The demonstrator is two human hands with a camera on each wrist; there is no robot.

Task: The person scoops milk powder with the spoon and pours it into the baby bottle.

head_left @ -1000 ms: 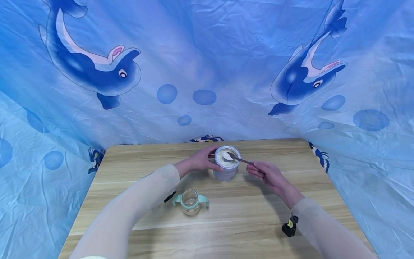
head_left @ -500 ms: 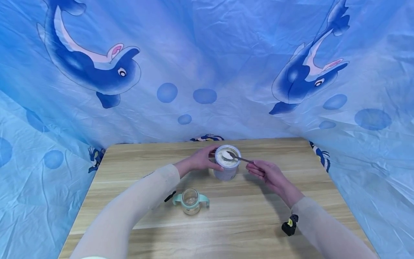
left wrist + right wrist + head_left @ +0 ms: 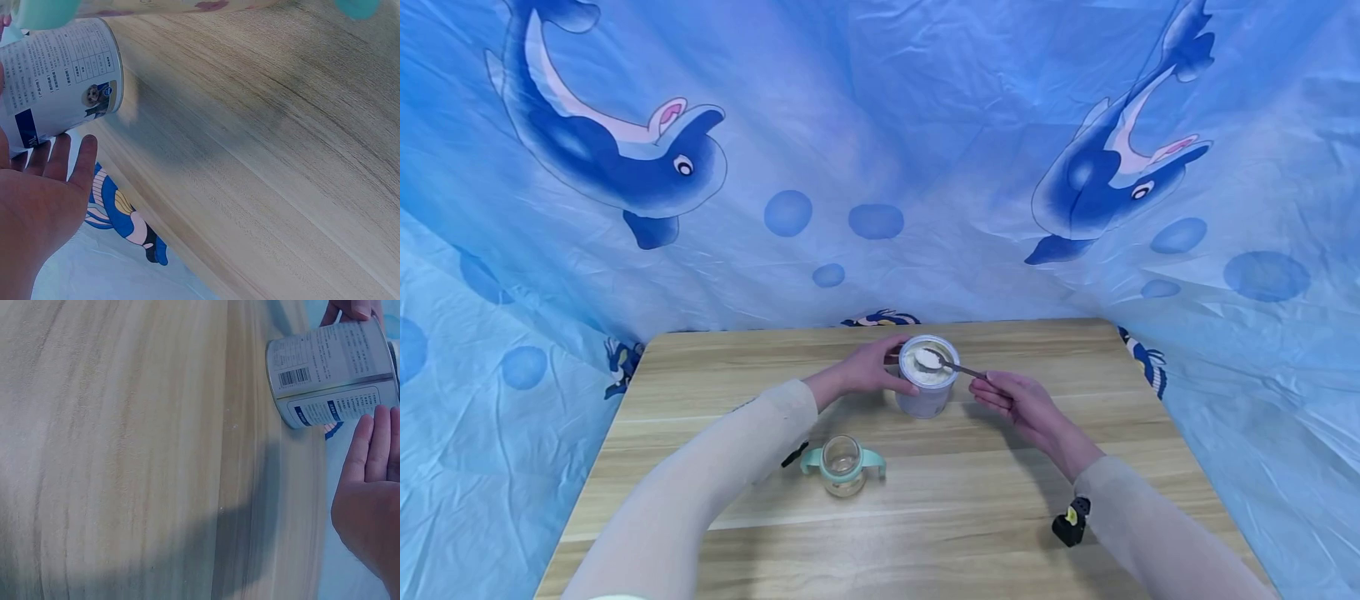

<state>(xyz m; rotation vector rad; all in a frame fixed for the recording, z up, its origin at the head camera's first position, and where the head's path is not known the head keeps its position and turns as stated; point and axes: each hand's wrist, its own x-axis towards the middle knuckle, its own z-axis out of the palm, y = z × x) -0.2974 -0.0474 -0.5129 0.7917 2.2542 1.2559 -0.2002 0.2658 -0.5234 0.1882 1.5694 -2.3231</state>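
Note:
A round can (image 3: 922,407) of white powder, its top off, stands near the table's far edge. My left hand (image 3: 872,368) grips its left side, thumb at the front and fingers behind. From the right, my right hand (image 3: 1021,405) pinches the handle of a dark metal spoon (image 3: 967,371). White powder lies in the spoon's bowl, at the can's mouth. Printed text covers the can (image 3: 59,78) in the left wrist view, with my left hand (image 3: 47,194) below it. The right wrist view shows the can (image 3: 331,375) beside my right hand (image 3: 369,487); the spoon is hidden there.
A clear baby bottle (image 3: 842,479) without a lid, with two mint-green handles, stands nearer me, right of my left forearm. The wooden table (image 3: 940,533) ends just behind the can. A blue dolphin-print curtain (image 3: 880,150) hangs behind and at both sides.
The heap of powder in the spoon looks flatter and smoother, and the bowl has shifted very slightly at the can's mouth. Both hands keep nearly the same place.

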